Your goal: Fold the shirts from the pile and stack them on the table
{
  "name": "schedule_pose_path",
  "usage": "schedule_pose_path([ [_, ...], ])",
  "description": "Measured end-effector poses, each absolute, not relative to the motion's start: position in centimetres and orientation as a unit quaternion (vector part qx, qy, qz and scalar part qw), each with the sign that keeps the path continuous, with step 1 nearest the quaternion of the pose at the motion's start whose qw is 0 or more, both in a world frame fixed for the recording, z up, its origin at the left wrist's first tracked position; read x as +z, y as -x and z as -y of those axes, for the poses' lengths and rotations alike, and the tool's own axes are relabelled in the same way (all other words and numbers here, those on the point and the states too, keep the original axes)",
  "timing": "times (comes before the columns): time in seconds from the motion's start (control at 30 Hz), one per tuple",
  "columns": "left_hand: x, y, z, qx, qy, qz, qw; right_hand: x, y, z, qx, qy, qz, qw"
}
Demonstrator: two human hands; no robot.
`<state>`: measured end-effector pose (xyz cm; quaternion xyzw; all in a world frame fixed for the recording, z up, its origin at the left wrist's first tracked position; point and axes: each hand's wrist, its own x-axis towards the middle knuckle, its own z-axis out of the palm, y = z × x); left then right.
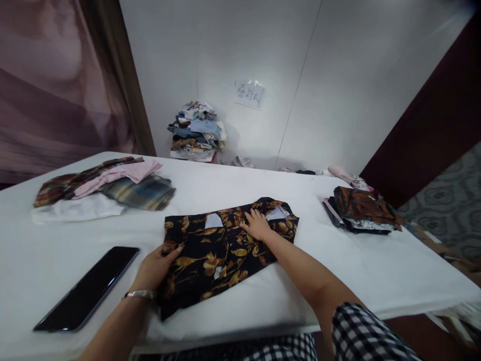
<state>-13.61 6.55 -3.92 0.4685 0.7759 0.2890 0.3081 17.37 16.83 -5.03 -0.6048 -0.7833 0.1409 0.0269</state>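
1. A black shirt printed with orange and gold leaves lay spread, partly folded, near the front edge of a white-covered table, directly before the person wearing the camera.
2. The left hand rested at the shirt's near-left edge, the thumb lying on top of the cloth; whether the fingers beneath had closed on the fabric could not be told. A silver bracelet circled that wrist.
3. The right hand lay flat, palm down, fingers spread, on the upper middle of the shirt beside the collar area, pressing rather than gripping.
4. The garment thus sat between and beneath both hands, its lower hem reaching toward the table's front edge by the left wrist.
5. A black smartphone lay face up left of the left hand, close by but apart from the shirt.
6. A loose pile of plaid, pink and white garments occupied the table's far left; a folded stack of rust-brown and dark patterned clothes sat at the right.
7. On the floor against the white wall stood a heap of mixed clothing, beneath a paper sign with handwritten characters.
8. A black-and-white checked sleeve covered the right upper arm.
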Motion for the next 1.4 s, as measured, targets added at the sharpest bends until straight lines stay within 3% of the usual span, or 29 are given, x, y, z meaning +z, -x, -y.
schedule_pose_path([
  [0.37, -3.4, 13.1, -6.1, 0.321, -0.442, -0.773, 0.322, -4.4, -16.8, -16.1, 0.190, 0.587, 0.785, 0.055],
  [0.53, -3.7, 13.4, -6.2, 0.313, -0.456, -0.771, 0.315, -3.6, -16.9, -13.6, 0.169, 0.591, 0.775, 0.149],
  [0.73, -3.6, 13.1, -6.5, 0.314, -0.460, -0.771, 0.310, -4.9, -15.8, -10.5, 0.196, 0.508, 0.834, 0.091],
  [0.8, -3.3, 13.1, -6.5, 0.310, -0.468, -0.769, 0.306, -4.9, -15.7, -10.4, 0.219, 0.510, 0.824, 0.111],
  [0.93, -1.5, 12.7, -6.5, 0.303, -0.511, -0.757, 0.272, -3.5, -15.4, -9.4, 0.308, 0.494, 0.761, 0.285],
  [1.07, 2.5, 9.0, -7.6, 0.333, -0.568, -0.716, 0.232, -1.8, -14.6, -7.5, 0.565, 0.397, 0.582, 0.430],
  [1.13, 4.5, 5.3, -8.4, 0.374, -0.581, -0.666, 0.279, -1.2, -14.9, -7.1, 0.662, 0.355, 0.480, 0.453],
  [1.27, 5.8, -1.5, -9.5, 0.396, -0.574, -0.493, 0.520, -0.9, -18.2, -8.0, 0.734, 0.372, 0.359, 0.440],
  [1.33, 4.5, -2.6, -9.6, 0.397, -0.596, -0.495, 0.492, -1.2, -20.5, -8.7, 0.750, 0.397, 0.328, 0.414],
  [1.4, 2.3, -2.1, -9.4, 0.397, -0.601, -0.569, 0.396, -1.8, -22.4, -9.1, 0.750, 0.421, 0.314, 0.403],
])
